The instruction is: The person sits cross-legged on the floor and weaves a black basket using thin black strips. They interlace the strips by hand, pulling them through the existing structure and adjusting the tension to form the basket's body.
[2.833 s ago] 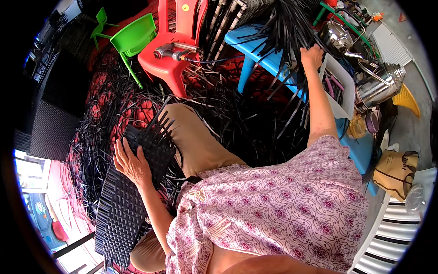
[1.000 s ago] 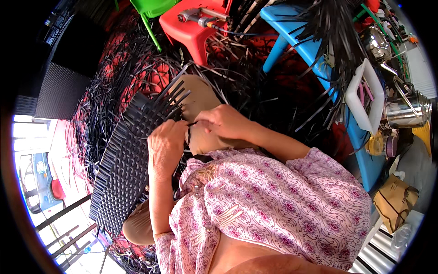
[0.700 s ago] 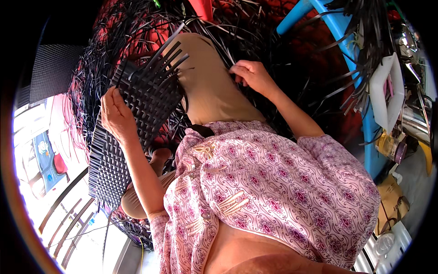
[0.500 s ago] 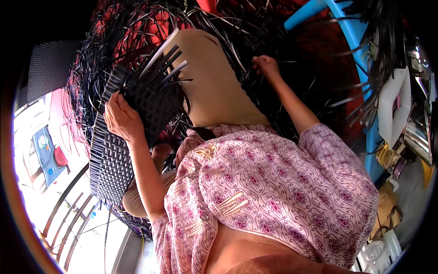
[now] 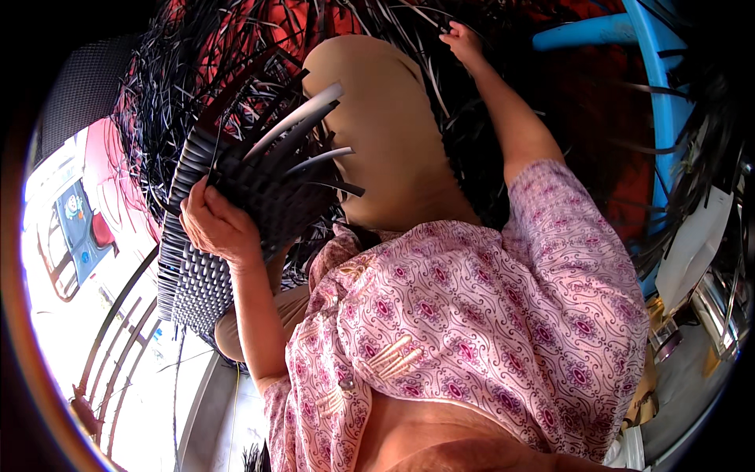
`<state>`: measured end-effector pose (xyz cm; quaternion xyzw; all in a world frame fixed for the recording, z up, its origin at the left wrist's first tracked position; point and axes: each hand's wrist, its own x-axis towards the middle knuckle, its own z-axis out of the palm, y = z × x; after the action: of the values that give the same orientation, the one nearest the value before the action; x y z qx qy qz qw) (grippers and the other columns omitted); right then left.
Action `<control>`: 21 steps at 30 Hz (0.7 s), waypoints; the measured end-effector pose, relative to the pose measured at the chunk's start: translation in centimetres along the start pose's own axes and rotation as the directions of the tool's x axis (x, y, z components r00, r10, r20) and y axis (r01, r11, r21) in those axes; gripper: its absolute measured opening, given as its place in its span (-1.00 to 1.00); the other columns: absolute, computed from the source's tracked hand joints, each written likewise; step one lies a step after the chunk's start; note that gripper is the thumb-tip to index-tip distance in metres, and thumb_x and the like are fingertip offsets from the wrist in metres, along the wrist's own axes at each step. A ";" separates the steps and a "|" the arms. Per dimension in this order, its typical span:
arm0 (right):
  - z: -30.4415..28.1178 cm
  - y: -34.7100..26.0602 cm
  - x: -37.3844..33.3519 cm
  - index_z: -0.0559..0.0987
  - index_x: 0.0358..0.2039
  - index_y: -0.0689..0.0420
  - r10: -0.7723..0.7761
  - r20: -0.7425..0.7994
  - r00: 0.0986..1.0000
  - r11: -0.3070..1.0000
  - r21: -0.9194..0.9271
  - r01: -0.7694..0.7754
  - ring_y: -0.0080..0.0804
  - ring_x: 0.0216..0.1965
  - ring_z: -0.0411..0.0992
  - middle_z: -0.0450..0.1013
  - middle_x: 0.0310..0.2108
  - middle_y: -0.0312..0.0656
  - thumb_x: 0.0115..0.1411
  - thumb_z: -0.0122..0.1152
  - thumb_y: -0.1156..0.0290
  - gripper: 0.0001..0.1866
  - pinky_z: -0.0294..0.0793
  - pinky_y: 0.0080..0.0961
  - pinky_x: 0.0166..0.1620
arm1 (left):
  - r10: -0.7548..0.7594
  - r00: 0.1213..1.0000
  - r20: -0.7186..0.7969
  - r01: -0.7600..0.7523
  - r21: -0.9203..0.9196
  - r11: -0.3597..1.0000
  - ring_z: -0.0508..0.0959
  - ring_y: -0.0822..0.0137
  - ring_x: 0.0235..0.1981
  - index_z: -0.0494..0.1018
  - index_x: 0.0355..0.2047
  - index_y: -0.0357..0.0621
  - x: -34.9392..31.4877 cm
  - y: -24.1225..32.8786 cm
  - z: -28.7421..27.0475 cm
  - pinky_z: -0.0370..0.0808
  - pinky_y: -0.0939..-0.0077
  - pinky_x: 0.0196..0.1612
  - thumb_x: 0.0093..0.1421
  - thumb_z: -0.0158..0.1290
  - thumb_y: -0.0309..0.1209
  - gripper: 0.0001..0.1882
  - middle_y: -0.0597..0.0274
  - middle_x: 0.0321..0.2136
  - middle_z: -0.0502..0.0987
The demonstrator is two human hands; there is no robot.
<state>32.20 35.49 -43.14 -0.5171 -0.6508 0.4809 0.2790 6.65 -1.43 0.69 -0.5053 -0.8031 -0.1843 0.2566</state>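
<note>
Currently, the black woven panel (image 5: 275, 197) is tilted at the person's left, beside the bent trouser leg (image 5: 377, 134).

Left hand (image 5: 220, 224): fingers bent and grasping the panel near its ribbed edge; a thin dark strip shows just above the fingertips. Right hand (image 5: 464, 46): arm stretched out past the knee, well apart from the panel, fingers curled inward. The dark background hides whether they pinch a strip or are free; cannot tell.

Progress (judged from the weave): the lower part looks done, with close, even rows and a neat ribbed side. The upper part looks unfinished: several strip ends (image 5: 297, 119), some pale where they catch the light, jut loose towards the knee and are not tucked in. The panel's far face is out of sight, so its condition is unrecorded.

Surroundings: a thick tangle of black strips (image 5: 169, 110) lies beyond the panel over a red covering (image 5: 287, 23). At right, a blue bench (image 5: 664, 86), with blurred dark strips hanging across it; below these, a white tray (image 5: 696, 248) and a shiny metal vessel (image 5: 722, 303). At far left, a dark woven piece (image 5: 82, 94).

Obstructions: the raised knee stands between the two hands, and loose strips around the right hand could plausibly snag.
</note>
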 end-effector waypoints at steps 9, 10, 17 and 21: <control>-3.9 -13.4 3.1 0.69 -0.31 0.15 0.149 0.027 0.989 0.961 0.233 -0.151 -0.61 -0.48 0.49 0.61 -0.45 -0.34 0.26 0.25 0.27 -0.78 0.42 -0.64 -0.39 | 0.004 1.000 -0.022 -0.005 -0.028 1.000 0.49 0.11 -0.47 0.52 -0.20 -0.21 0.2 -0.7 0.3 0.39 0.29 -0.34 0.30 0.00 -0.48 -0.86 0.12 -0.46 0.50; -6.0 -17.7 3.8 0.52 -0.53 0.15 0.078 -0.095 0.992 0.941 0.337 -0.042 -0.61 -0.56 0.38 0.48 -0.57 -0.34 0.15 0.33 0.33 -0.78 0.32 -0.60 -0.48 | 0.002 1.000 -0.027 -0.003 -0.024 1.000 0.49 0.10 -0.47 0.52 -0.20 -0.20 0.2 -0.9 0.3 0.40 0.29 -0.33 0.29 0.00 -0.48 -0.86 0.12 -0.46 0.50; -13.5 -42.2 0.4 0.60 -0.27 0.19 -0.241 0.063 0.969 0.934 0.286 0.214 -0.58 -0.51 0.52 0.54 -0.50 -0.31 0.30 0.16 0.37 -0.84 0.30 -0.73 -0.55 | -0.050 0.999 -0.007 0.050 -0.026 0.998 0.55 0.12 -0.39 0.55 -0.19 -0.12 -0.9 -2.1 -0.2 0.45 0.29 -0.28 0.30 0.03 -0.43 -0.86 0.15 -0.41 0.55; -12.1 -44.8 -2.0 0.57 -0.40 0.21 -0.117 0.384 0.916 0.982 0.180 0.050 -0.53 -0.60 0.49 0.53 -0.54 -0.25 0.29 0.17 0.40 -0.83 0.28 -0.68 -0.62 | -0.044 0.999 -0.019 0.043 -0.061 0.997 0.56 0.16 -0.37 0.54 -0.21 -0.09 -1.2 -2.6 -0.2 0.44 0.32 -0.24 0.28 0.07 -0.39 -0.87 0.22 -0.39 0.56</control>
<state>25.10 37.58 2.76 -0.3568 -0.6724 0.6150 0.2054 4.77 -3.47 0.00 -0.4933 -0.8054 -0.2190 0.2451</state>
